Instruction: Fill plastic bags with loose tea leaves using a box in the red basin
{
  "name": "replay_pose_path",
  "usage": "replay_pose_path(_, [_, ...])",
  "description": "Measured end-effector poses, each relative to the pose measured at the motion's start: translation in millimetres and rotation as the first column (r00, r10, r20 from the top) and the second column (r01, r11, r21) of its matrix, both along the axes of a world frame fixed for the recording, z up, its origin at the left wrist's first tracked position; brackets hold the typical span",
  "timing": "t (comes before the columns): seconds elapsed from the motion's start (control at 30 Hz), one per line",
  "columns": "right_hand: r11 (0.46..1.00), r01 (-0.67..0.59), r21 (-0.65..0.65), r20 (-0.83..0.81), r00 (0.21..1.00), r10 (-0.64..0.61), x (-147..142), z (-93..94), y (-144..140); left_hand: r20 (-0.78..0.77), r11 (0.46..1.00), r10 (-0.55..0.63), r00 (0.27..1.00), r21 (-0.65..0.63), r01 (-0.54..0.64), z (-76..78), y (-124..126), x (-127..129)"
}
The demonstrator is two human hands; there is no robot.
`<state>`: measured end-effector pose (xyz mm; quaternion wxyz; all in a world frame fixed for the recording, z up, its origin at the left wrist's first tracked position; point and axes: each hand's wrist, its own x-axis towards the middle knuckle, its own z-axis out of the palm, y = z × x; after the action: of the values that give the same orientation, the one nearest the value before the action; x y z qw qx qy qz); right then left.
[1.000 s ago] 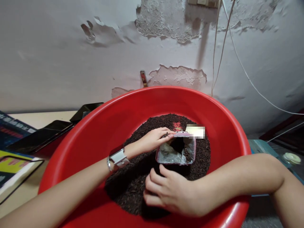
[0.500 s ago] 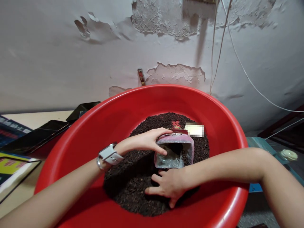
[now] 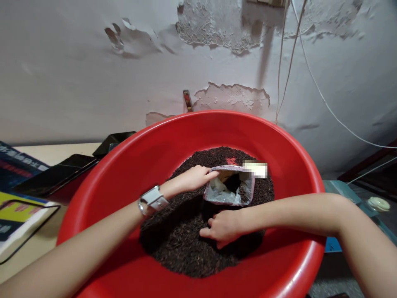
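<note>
A small, open packet box (image 3: 228, 200) with a shiny silvery lining stands tilted in a heap of dark loose leaves (image 3: 189, 252) that looks like tea. Some of the dark leaf shows inside it. My left hand (image 3: 196, 178) grips the box's upper left rim between thumb and fingers. Just in front of the box, my right hand (image 3: 225, 227) is curled, its fingers drawn together in the leaves, partly hidden. All this lies inside a big red tub (image 3: 214, 128). A pale blurred patch covers the box's right corner.
Black trays (image 3: 58, 174) and printed packs (image 3: 21, 207) lie on the pale table (image 3: 66, 147) left of the tub. Behind is a peeling wall (image 3: 124, 82) with hanging cords (image 3: 291, 58). A blue-green surface (image 3: 344, 190) stands at the right.
My right hand's spread fingers have curled in, and the hand has shifted slightly up. The box's mouth has tipped, and my left hand has moved to its upper left rim.
</note>
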<state>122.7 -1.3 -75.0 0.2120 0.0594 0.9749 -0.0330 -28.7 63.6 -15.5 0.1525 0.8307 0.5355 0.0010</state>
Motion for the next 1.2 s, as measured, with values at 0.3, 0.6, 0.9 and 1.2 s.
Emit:
replay_pose_path(0.3, [0.999,-0.037,0.024,-0.005,0.999,0.037,-2,18.1,-10,0.021,0.999,0.008,1.0,0.039,-0.008,-4.8,-3,10])
replay_pose_path(0.6, [0.865,0.394,0.31,-0.246,0.912,-0.327,9,90.8,-12,0.136,0.998,-0.024,0.99,-0.05,0.031,-6.2,-3,8])
replay_pose_path(0.9, [0.934,0.155,0.321,-0.356,0.934,-0.033,13,64.4,-27,0.188,0.998,-0.019,0.982,-0.059,0.03,-11.9,-1,5])
replay_pose_path(1.2, [0.993,-0.112,0.049,-0.171,0.978,0.119,7,-0.6,-18,0.181,0.997,-0.034,0.983,-0.059,0.045,-9.3,-3,5])
